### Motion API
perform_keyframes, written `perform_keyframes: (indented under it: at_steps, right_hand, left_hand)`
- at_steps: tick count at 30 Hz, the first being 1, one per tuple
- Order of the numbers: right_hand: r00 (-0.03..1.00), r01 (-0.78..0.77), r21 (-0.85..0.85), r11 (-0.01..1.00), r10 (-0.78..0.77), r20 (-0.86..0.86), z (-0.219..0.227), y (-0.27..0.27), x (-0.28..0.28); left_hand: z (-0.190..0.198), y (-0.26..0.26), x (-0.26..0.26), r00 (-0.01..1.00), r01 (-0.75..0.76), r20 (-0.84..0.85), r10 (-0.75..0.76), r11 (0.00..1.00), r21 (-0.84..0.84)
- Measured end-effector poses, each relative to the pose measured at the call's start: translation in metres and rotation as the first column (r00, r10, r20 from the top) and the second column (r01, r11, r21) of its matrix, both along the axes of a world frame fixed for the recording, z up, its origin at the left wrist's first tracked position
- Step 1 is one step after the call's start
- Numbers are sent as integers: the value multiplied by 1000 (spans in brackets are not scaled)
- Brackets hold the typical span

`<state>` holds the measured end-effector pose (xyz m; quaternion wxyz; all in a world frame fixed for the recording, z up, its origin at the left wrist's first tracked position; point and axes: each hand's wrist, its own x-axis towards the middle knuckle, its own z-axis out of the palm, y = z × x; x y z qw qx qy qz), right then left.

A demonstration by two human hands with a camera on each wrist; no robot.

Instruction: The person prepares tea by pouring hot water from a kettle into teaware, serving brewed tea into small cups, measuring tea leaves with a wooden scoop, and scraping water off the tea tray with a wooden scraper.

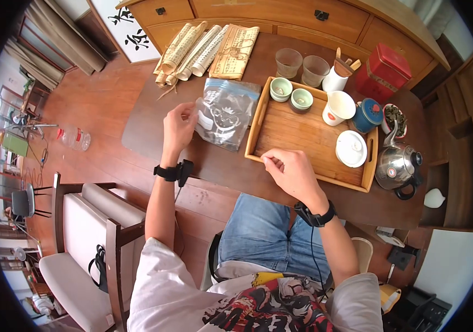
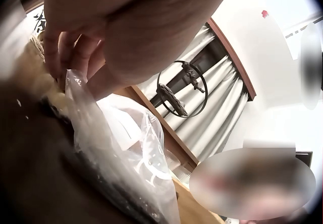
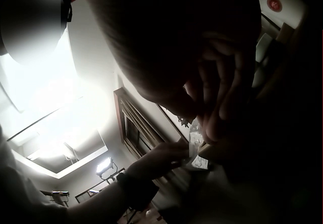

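A clear plastic zip bag [image 1: 226,113] with a blue strip along its top and white print lies tilted on the dark table, left of the tray. My left hand [image 1: 180,128] pinches its left edge between thumb and fingers; the left wrist view shows the bag's plastic [image 2: 103,128] rising to those fingertips. Over the front left corner of the bamboo tray [image 1: 283,130] is my right hand [image 1: 294,170], its fingers loosely curled and thumb near the index finger. Nothing shows in its grasp. The right wrist view is dark around this hand [image 3: 214,90].
On the tray stand two green cups [image 1: 281,88], a white pitcher [image 1: 338,108], a blue jar [image 1: 368,115] and a white lidded bowl [image 1: 351,149]. A steel kettle [image 1: 396,169] is at right. Glasses [image 1: 288,62], a red tin [image 1: 383,72] and paper scrolls [image 1: 192,52] stand behind.
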<state>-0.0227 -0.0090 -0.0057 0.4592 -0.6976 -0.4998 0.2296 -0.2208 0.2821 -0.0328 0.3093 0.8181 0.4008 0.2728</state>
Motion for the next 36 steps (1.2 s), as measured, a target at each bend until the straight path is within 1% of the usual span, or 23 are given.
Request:
perform_keyframes:
  at_steps: [1,3,4,6,8,10,12,15,16,18,19,20,21,22,24,25,26,28,30,31,33,34,36]
  right_hand:
    - [1000,-5,6,1000,5,-8,-1,-1,0]
    - [1000,-21,1,1000,21,1,-3,-2,1]
    - [1000,-26,6,1000,26,-5,-2,-2,2]
    - [999,-34,-6,999,34,-35,1,-4,3]
    - [998,-44,-15,999,43,-34,-1,-4,3]
    - [998,-45,-13,999,44,-32,-3,-4,4]
    - [999,-45,-11,999,45,-28,-5,-4,4]
    - [999,-48,-15,999,48,-26,-6,-5,4]
    - [998,-50,-19,999,50,-25,-5,-4,4]
    - [999,-48,-19,999,47,-17,-5,-4,3]
    - [999,-45,-20,999,45,-9,-5,-4,3]
    - [999,-44,-18,999,44,-6,-5,-3,3]
    - [999,-42,-20,999,42,-8,-6,-4,2]
    - [999,-42,-21,999,41,-9,-6,-3,2]
    - [999,-38,-28,999,38,-10,-5,-3,2]
    - [999,-35,-37,999,34,-14,-5,-3,1]
    - [999,-37,-41,998,37,-10,-4,-3,1]
    - [999,-40,-19,999,40,-4,-2,-4,0]
    - [998,-62,-22,998,62,16,0,-5,1]
    - [996,-82,-22,996,82,30,1,-7,2]
    - [995,-96,-19,995,97,28,1,-11,3]
    - [993,-113,-15,993,114,23,1,-13,4]
    - [993,-116,-37,993,117,4,7,-18,4]
  left_hand:
    - [2,-4,-1,1000,-5,-8,5,1000,6]
    - [7,-13,-6,986,-15,165,27,997,-75]
    - [9,-12,-11,987,-21,159,32,997,-70]
    - [10,-7,-26,921,-4,382,72,984,-176]
    - [13,4,-44,914,-32,392,105,981,-190]
    - [3,28,-67,873,-68,464,150,980,-188]
    - [-2,48,-90,884,-96,438,164,980,-173]
    - [-9,75,-112,901,-210,356,248,967,-142]
    - [-10,82,-116,901,-209,357,247,968,-141]
    - [-9,91,-119,933,-293,183,310,950,-111]
    - [-9,91,-116,933,-293,186,309,950,-111]
    - [-11,90,-111,930,-366,125,346,907,210]
    - [-12,86,-103,913,-381,79,400,770,511]
    - [-4,74,-89,912,-384,82,401,770,510]
    - [27,34,-50,966,-203,223,134,923,327]
    - [31,23,-33,983,-56,185,3,957,283]
    - [33,13,-15,979,92,155,-131,968,233]
    - [36,-11,36,926,368,-16,-377,891,266]
    - [14,0,68,868,491,-78,-490,825,280]
    - [5,7,81,868,490,-75,-491,825,282]
    - [-5,17,102,795,605,-234,-560,761,235]
    - [-7,19,106,793,608,-232,-563,758,235]
    - [-7,20,111,764,630,-393,-512,723,282]
